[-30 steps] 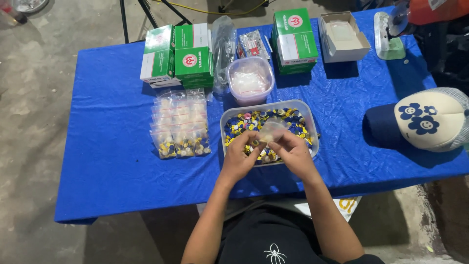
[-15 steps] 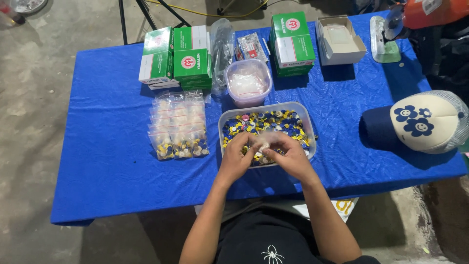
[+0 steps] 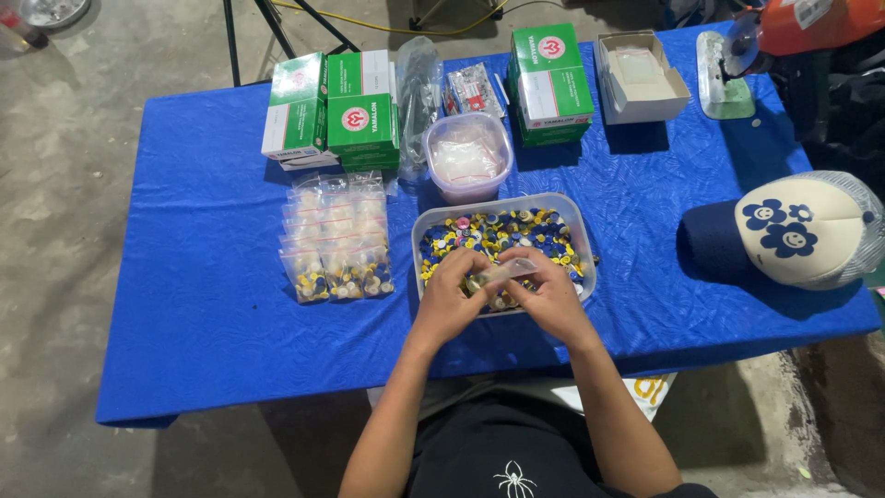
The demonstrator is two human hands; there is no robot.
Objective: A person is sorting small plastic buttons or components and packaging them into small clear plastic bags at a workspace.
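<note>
Both hands — left hand, right hand — pinch a small clear bag over a button-filled clear tray.

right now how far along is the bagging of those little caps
Done: a batch of filled bags lies left of the tray. In hand: the left hand and right hand hold a small clear bag over the tray. Left: the tray looks well stocked with loose caps.

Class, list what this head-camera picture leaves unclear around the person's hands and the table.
- Small clear bag, head view: contents too small, partly covered by the left hand and right hand.
- Pieces in the clear tray: too small to identify.
- Orange object: cut off by the top edge.
</note>
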